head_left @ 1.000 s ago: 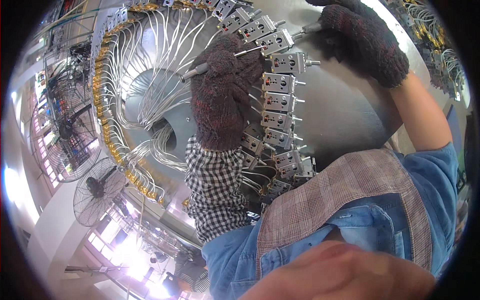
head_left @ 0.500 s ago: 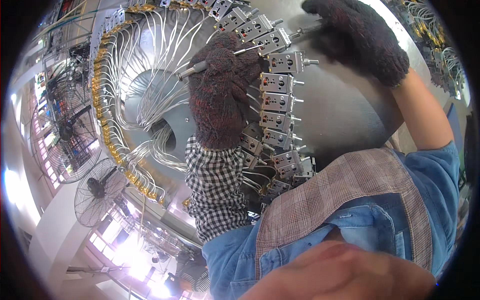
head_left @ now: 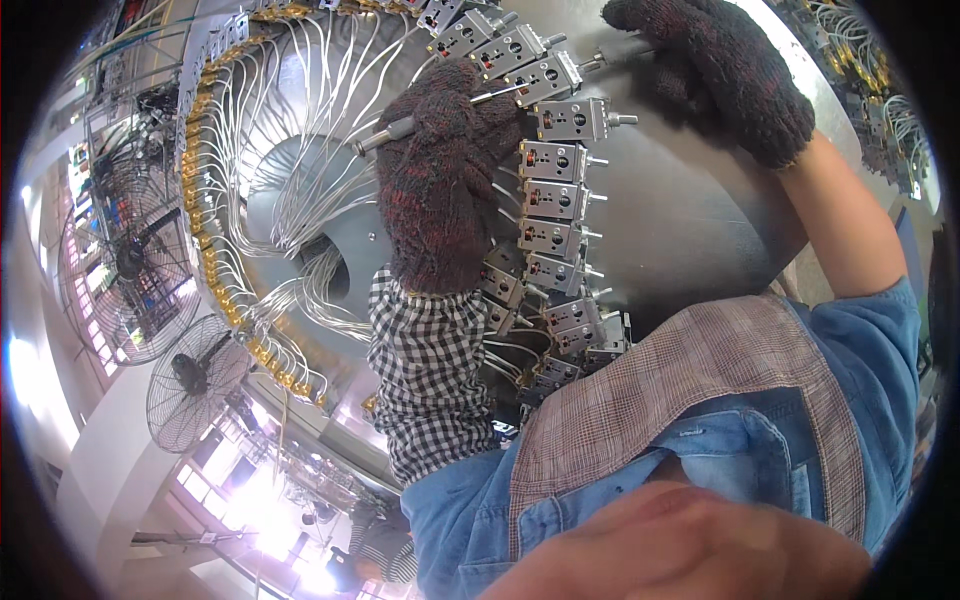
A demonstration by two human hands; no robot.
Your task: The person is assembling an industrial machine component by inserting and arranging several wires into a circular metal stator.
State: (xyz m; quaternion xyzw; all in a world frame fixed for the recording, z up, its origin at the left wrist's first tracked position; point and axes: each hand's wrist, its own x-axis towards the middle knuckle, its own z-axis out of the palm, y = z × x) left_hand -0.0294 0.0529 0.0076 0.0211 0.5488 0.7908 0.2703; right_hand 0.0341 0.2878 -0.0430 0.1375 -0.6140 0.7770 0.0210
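Found unit [head_left: 543, 77] nr upper end of curved row, stem [head_left: 590, 64] pointing right, between both gloved hands. Noted neighbours just beside, above and below.

Noted driver [head_left: 388, 135] lying across L. hand [head_left: 450, 145], clamped in glove, shaft slanting up-right to unit's left side. Could not confirm tip contact at this res.; looks touching or v. near.

Noted grey tool [head_left: 628, 49] at stem end, running back to R. hand [head_left: 725, 80]. Observed forefinger stretched left above tool, other fingers curled below. Cannot tell grip there, clamped or loose, owing to dark glove and shadow.

Compared w/ approx. 1 s ago: saw unit and adj. row shifted slightly up-left in view, driver likewise, poss. from head movement. Saw R. forefinger reaching further left. Saw no swap of unit or driver. Read as same step continuing, w/ small finger movement at stem side only.

Logged outward: row of similar units [head_left: 553, 200] curving down toward apron [head_left: 690, 350], along metal plate [head_left: 680, 225]; white wires [head_left: 300, 205] fanning from central hole to gold terminals [head_left: 196, 190]; two fans [head_left: 190, 372] far left; wired rack [head_left: 900, 130] upper right.
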